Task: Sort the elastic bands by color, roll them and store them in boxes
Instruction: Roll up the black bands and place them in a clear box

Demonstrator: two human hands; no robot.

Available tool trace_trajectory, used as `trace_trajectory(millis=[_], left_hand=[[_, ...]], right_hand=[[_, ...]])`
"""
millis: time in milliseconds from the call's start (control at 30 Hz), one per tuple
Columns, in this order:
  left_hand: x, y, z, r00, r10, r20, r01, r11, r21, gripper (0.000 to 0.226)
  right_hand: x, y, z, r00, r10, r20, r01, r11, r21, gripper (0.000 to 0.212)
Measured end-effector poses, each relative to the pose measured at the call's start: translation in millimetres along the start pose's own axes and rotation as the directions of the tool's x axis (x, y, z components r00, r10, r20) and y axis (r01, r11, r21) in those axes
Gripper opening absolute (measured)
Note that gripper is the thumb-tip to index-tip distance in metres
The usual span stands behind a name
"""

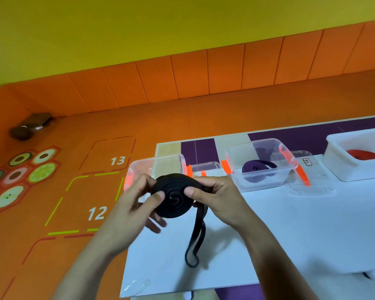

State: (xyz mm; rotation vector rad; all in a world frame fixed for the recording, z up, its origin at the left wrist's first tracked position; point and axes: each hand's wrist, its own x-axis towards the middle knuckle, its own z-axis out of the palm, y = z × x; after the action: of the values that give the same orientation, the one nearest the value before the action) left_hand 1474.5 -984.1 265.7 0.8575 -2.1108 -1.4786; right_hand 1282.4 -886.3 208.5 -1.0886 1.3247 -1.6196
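One flat black elastic band (173, 197) forms a spiral disc, tail hanging toward 6 o'clock. Your left hand (134, 204) pinches it at 9 o'clock, right hand (217, 198) at 3 o'clock.

- "13" (118, 160): white slanted digits printed on the orange floor (182, 118), left of the table (290, 224) and near its far left corner, in the lower right corner of an outline of red dashes.
- "12" (97, 213): white digits in the same slanted style, on the floor just left of the table's left edge, nearer than the "13", inside an outline of green dashes.
- label (306, 162): small, dark-framed, on a clear lid (312, 178) lying on the table by its far edge, right of the middle; its marks are too small to read.
- fruit signs (20, 176): hexagons with fruit-slice pictures, on the floor well left of the table.
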Motion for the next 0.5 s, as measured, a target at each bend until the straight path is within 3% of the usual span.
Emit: trace_trajectory(millis=[67, 167, 400, 500], left_hand=[[2, 11, -15, 0.997, 0.055, 0.050, -0.063, 0.983, 0.175, 0.030], [3, 19, -20, 0.991, 0.115, 0.063, -0.126, 0.972, 0.200, 0.021], [3, 3, 0, 0.979, 0.174, -0.111, -0.181, 0.982, -0.061, 0.009], [1, 1, 10, 0.990, 0.059, -0.131, -0.087, 0.971, -0.224, 0.017]], right_hand=[[1, -5, 4, 0.999, 0.006, 0.049, -0.005, 0.999, -0.034, 0.015], [3, -8, 10, 0.999, -0.002, 0.038, 0.001, 1.000, 0.007, 0.017], [0, 1, 3, 0.999, 0.051, 0.002, -0.051, 0.997, 0.050, 0.017], [-2, 0, 1, 0.997, 0.059, -0.039, -0.057, 0.997, 0.055, 0.014]])
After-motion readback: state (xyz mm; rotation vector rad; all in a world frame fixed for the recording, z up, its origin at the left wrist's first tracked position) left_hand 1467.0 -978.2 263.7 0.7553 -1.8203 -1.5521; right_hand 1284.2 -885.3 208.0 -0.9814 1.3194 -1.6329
